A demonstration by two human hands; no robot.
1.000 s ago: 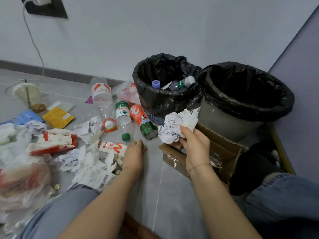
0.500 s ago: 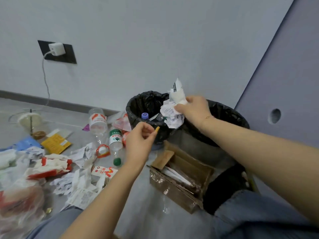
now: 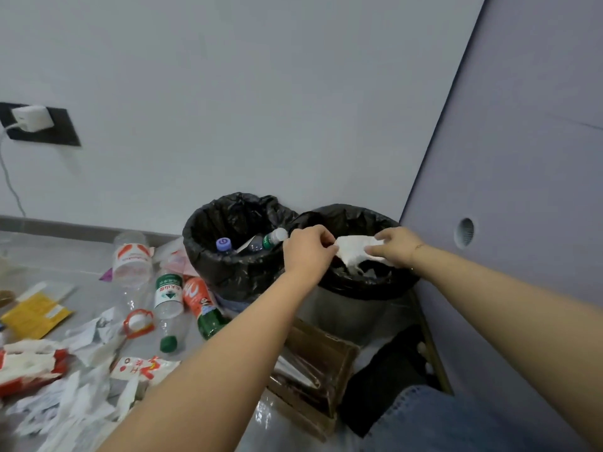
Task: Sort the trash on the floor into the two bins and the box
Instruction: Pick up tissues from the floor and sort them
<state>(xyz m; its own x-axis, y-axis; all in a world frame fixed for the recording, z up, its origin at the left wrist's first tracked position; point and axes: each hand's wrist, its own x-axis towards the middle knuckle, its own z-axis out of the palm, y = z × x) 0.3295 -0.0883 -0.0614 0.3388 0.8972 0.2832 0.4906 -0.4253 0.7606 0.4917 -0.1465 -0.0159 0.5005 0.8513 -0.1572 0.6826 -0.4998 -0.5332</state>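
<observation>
Gripping a crumpled paper (image 3: 354, 252) from both sides, the left hand (image 3: 308, 252) and right hand (image 3: 396, 247) hold it over the right bin (image 3: 365, 285). The left bin (image 3: 235, 272), touching it, holds bottles (image 3: 270, 239). A box (image 3: 321, 360) sits on the floor (image 3: 208, 331) in front, with bottles and scraps (image 3: 75, 399) strewn leftward.
</observation>
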